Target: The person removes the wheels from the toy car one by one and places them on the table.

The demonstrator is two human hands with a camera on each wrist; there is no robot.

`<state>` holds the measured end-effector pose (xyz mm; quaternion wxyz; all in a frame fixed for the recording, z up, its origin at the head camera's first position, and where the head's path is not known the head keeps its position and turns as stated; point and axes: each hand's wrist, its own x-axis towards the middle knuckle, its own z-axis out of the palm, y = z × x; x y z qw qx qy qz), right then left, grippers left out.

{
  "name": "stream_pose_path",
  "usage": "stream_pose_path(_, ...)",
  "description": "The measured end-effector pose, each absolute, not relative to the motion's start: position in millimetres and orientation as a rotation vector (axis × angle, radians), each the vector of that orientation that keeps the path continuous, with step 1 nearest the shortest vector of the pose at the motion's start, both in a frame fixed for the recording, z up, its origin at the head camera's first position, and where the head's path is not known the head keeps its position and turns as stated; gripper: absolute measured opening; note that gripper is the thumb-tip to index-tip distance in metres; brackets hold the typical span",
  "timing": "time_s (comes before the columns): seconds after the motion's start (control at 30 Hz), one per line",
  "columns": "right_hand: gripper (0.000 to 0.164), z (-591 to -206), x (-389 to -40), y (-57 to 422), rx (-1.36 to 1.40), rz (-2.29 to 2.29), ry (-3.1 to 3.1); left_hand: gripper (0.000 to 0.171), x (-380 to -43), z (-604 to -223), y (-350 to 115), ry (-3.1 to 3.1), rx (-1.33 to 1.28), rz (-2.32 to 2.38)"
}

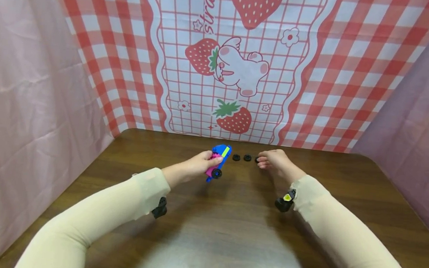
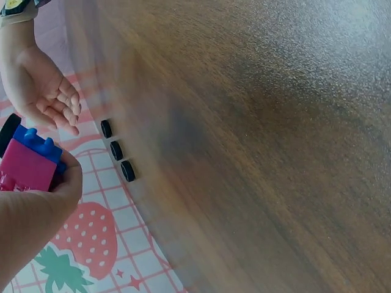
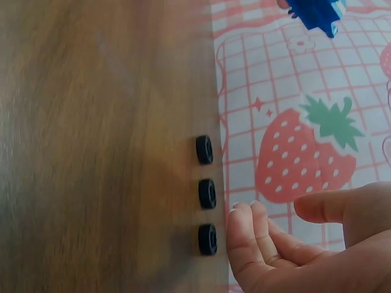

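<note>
My left hand (image 1: pixel 198 162) grips a toy car (image 1: pixel 225 151) built of blue and pink blocks, with a yellow-green strip along its top. One black wheel (image 1: pixel 217 174) sits on the car's near end, turned toward me. Three loose black wheels lie in a row on the table, the left one (image 1: pixel 236 157), the middle one (image 3: pixel 207 193) and the right one (image 3: pixel 208 239). Beside the right wheel, my right hand (image 1: pixel 277 161) hovers with loosely bent fingers (image 3: pixel 241 235) and the thumb apart. Nothing is between them in the right wrist view.
The brown wooden table (image 1: pixel 231 225) ends at a red-and-white checked cloth (image 1: pixel 131 55) with strawberry prints, close behind the wheels. Pink curtains (image 1: pixel 37 78) hang at both sides. Each wrist carries a small black camera (image 1: pixel 284 204).
</note>
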<state>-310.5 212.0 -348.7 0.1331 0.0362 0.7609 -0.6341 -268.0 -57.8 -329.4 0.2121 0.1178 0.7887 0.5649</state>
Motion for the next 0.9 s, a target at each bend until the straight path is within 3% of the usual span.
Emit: stream_pose_path(0.9,0.046,-327.9,-285.2,171.6,-0.104,-1.758,2.202,0.03,-275.9,-323.2,-56.1,2.097,0.391,1.666)
